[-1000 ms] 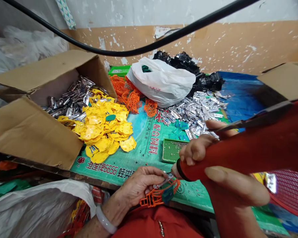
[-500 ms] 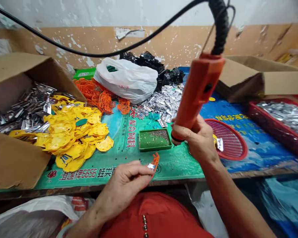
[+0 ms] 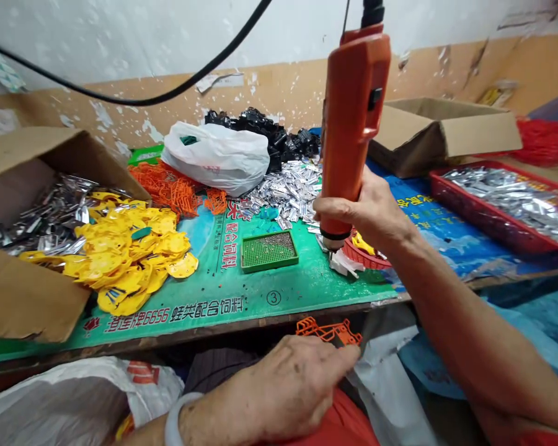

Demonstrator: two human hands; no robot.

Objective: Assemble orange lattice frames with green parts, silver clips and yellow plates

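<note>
My right hand [image 3: 369, 207] is wrapped round an orange electric screwdriver [image 3: 351, 124], held upright over the table with its tip pointing down. A small white and silvery piece [image 3: 345, 263] lies under that tip, close to a red mesh basket [image 3: 372, 261]. Low in front of the table edge, my left hand [image 3: 288, 384] is closed on an orange openwork plastic part [image 3: 329, 331]. The part sticks out past the fingers, and the grip itself is partly hidden. A green perforated tray [image 3: 248, 254] of small screws stands beyond my left hand.
Yellow plastic pieces [image 3: 134, 248] spill from a cardboard box [image 3: 23, 297] at left. Orange parts [image 3: 167, 189], a white bag [image 3: 218, 158] and shiny metal pieces [image 3: 291, 189] lie behind. A red tray [image 3: 502, 232] stands right. A black cable [image 3: 167, 96] hangs overhead.
My left hand has moved right and down, off the table front, with the orange part turned sideways. The screwdriver is more upright, and the view has swung right.
</note>
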